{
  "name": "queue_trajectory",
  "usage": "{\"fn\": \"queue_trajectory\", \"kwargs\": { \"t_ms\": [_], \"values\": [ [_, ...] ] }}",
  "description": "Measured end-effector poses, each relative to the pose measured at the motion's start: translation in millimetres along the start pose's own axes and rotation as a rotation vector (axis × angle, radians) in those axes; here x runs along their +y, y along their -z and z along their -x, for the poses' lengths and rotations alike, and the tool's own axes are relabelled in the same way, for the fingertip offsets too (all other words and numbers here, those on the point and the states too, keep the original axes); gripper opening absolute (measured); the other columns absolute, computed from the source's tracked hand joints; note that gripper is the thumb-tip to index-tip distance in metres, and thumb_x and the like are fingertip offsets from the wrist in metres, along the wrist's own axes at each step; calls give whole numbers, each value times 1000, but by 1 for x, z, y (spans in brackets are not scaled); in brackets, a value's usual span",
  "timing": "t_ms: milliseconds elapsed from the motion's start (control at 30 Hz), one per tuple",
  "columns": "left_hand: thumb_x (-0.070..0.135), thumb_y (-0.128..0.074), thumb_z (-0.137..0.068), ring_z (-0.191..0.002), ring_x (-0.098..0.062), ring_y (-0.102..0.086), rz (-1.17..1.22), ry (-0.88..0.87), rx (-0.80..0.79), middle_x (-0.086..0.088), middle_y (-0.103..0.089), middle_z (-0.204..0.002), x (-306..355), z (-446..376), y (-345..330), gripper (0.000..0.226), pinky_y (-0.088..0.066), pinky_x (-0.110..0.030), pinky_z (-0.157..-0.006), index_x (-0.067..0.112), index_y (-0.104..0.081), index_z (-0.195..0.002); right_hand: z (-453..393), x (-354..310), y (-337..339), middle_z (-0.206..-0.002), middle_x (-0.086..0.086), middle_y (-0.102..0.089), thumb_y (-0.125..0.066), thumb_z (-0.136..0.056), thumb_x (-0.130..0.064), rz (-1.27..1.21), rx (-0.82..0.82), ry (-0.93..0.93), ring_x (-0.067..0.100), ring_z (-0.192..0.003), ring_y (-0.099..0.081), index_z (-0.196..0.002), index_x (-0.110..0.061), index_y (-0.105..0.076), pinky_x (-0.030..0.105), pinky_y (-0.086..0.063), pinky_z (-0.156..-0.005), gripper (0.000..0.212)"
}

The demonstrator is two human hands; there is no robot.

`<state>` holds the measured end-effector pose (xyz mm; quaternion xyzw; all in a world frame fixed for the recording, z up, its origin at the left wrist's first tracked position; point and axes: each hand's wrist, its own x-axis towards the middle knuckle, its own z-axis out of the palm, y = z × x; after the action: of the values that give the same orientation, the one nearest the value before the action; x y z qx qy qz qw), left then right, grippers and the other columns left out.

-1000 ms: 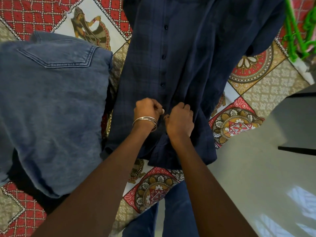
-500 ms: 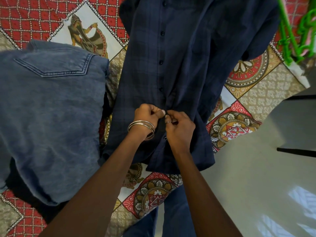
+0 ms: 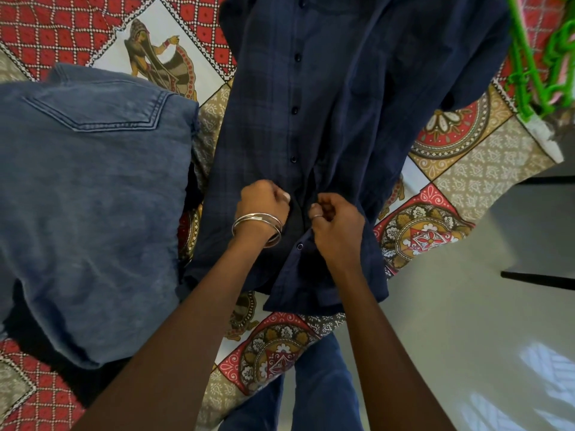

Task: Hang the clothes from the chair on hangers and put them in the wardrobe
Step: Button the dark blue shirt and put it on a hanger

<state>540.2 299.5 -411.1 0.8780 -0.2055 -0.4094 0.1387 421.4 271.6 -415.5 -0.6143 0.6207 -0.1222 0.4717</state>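
A dark navy checked shirt [image 3: 326, 98] lies spread on a patterned bedspread [image 3: 485, 169], its front buttoned down to near the hem. My left hand [image 3: 263, 202], with metal bangles on the wrist, pinches the left edge of the placket. My right hand [image 3: 337, 220], with a ring, grips the right edge just above an undone button [image 3: 299, 246]. The two edges are held slightly apart. The shirt's collar is out of view at the top.
Folded blue jeans [image 3: 90, 194] lie on the bed to the left of the shirt. Green plastic hangers [image 3: 541, 57] sit at the top right corner. Pale floor [image 3: 466, 337] lies to the right, with a dark furniture leg [image 3: 538, 278].
Both hands have moved down the placket towards the hem, and the two edges they hold have parted a little. The camera view shifted slightly.
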Motion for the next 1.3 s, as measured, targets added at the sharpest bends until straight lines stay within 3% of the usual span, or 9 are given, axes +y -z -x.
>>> {"fn": "queue_trajectory", "kwargs": {
  "t_ms": [67,167,267,400,567,767,1000,1200,1300],
  "values": [
    [26,-56,-93,-103,-39,-59,-362,-59,93,-15,-59,-114,6,4,9,24,-49,-42,-80,9,-67,-106,8,-1,1,-83,2,-67,-62,-88,-6,-52,129,18,8,-70,-61,-104,-4,-69,22,-51,-71,18],
    [26,-54,-94,-104,-39,-58,-470,-126,138,-15,-57,-116,16,6,15,25,-41,-37,-69,11,-66,-110,18,-7,-5,-87,9,-67,-63,-86,-8,43,192,278,20,-76,-62,-100,-2,-70,27,-52,-70,17],
    [24,-56,-92,-95,-38,-62,-344,-160,94,-16,-63,-106,20,7,15,22,-45,-37,-69,9,-68,-102,18,-12,-16,-90,12,-65,-54,-87,-12,144,132,397,25,-82,-62,-102,0,-70,27,-49,-73,25],
    [20,-64,-89,-58,-14,-65,259,-14,-32,-10,-67,-67,15,5,17,17,-53,-26,-55,10,-69,-76,6,-17,-15,-95,12,-65,-59,-85,-4,99,108,321,25,-84,-63,-106,-1,-70,35,-54,-76,24],
    [13,-58,-93,-55,-15,-60,476,67,-159,-5,-64,-60,7,6,15,20,-42,-23,-45,14,-60,-73,5,-17,-7,-95,9,-66,-64,-85,-2,46,55,267,12,-79,-60,-106,-2,-71,9,-46,-71,22],
    [10,-59,-92,-54,-19,-62,416,23,-151,-8,-64,-63,7,9,8,13,-48,-25,-43,8,-63,-80,9,-5,-2,-94,4,-68,-64,-88,-6,-137,16,104,10,-78,-64,-107,-6,-71,18,-54,-73,20],
    [9,-64,-89,-47,-13,-62,357,-65,-80,-6,-64,-63,8,10,9,16,-55,-24,-47,9,-63,-73,-8,-3,12,-77,9,-68,-54,-95,-4,-417,-280,-105,17,-71,-67,-96,-7,-68,30,-59,-66,15],
    [30,-67,-88,-63,-18,-68,450,-11,-68,-7,-70,-72,7,9,3,25,-59,-30,-62,13,-66,-69,-17,-8,13,-72,5,-69,-66,-87,-3,-224,-287,-37,15,-65,-69,-84,-12,-70,30,-59,-58,11],
    [24,-73,-83,-70,-23,-70,470,23,-31,-8,-70,-74,9,5,0,18,-60,-37,-65,16,-67,-67,-10,-9,5,-65,-1,-66,-70,-83,-6,-48,-176,97,12,-58,-65,-82,-10,-70,29,-58,-58,4]
  ]
}}
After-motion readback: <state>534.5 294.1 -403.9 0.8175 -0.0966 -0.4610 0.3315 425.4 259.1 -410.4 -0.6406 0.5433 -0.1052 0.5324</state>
